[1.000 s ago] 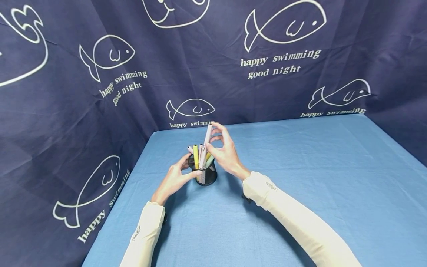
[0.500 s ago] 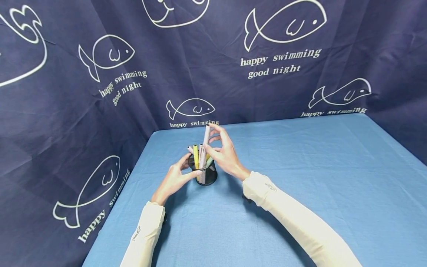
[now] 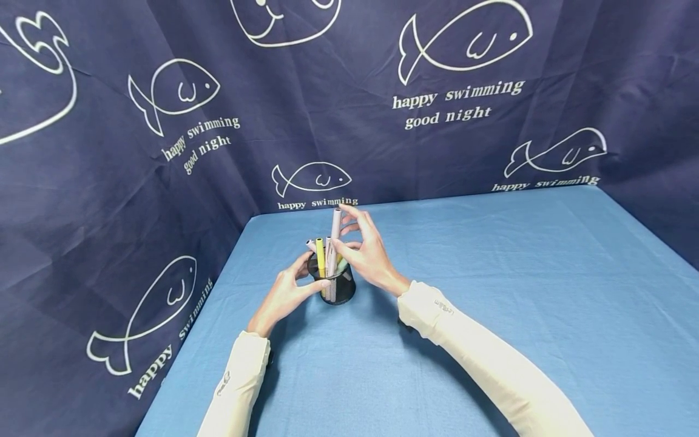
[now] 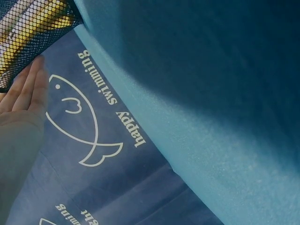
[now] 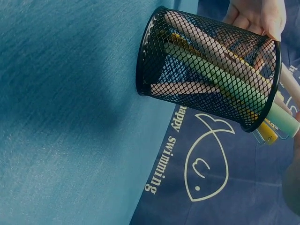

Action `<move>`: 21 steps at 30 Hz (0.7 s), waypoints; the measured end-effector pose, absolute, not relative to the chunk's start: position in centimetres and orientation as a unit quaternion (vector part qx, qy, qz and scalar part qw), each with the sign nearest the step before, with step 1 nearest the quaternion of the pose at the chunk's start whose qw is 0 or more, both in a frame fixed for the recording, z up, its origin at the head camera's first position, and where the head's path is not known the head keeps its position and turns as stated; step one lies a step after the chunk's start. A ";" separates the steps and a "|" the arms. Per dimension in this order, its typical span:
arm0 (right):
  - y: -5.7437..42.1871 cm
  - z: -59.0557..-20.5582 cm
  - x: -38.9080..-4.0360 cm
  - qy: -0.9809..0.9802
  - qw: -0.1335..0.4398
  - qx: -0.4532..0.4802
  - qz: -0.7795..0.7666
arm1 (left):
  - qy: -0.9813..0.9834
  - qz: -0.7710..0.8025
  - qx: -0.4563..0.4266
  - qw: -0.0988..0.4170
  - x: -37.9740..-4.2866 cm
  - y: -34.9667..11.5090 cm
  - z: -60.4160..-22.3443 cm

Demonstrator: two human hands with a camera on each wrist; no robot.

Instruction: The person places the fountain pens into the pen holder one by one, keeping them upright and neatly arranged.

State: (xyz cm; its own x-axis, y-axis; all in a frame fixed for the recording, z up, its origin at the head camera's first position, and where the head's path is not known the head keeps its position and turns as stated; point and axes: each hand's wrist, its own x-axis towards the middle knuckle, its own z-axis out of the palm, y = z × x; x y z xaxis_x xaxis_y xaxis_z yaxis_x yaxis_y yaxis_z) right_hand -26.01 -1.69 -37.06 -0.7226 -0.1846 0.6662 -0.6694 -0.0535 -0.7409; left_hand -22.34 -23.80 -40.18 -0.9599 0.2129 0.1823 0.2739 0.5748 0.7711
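A black mesh pen holder stands upright on the blue cloth. My left hand holds it from the left, thumb on the near rim and fingers on the far side. With thumb and fingertips, my right hand pinches a pale lilac pen upright above the holder; its lower end is hidden among the others. Inside stand a yellow pen and other pale ones. Through the mesh in the right wrist view, a green pen leans. The left wrist view catches my left fingers against the mesh wall.
A blue cloth covers the table, reaching far to the right and front of the holder. Dark blue curtains with white fish drawings and lettering rise behind and at the left.
My right hand and the lilac pen have shifted slightly left and down, and the pen stands straighter. My left hand and the pen holder stay in place.
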 end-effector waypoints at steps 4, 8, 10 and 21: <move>-1.6 -37.1 -26.0 -0.669 0.190 0.326 0.640 | -0.886 -0.442 -0.139 0.036 -22.3 -23.8 -40.2; -1.5 -37.1 -25.9 -0.678 0.189 0.327 0.631 | -0.885 -0.443 -0.140 0.035 -22.3 -23.8 -40.3; -1.5 -37.0 -25.9 -0.680 0.187 0.326 0.630 | -0.885 -0.443 -0.141 0.036 -22.3 -23.8 -40.3; -1.2 -36.9 -26.1 -0.666 0.188 0.320 0.648 | -0.882 -0.447 -0.142 0.037 -22.5 -24.0 -40.3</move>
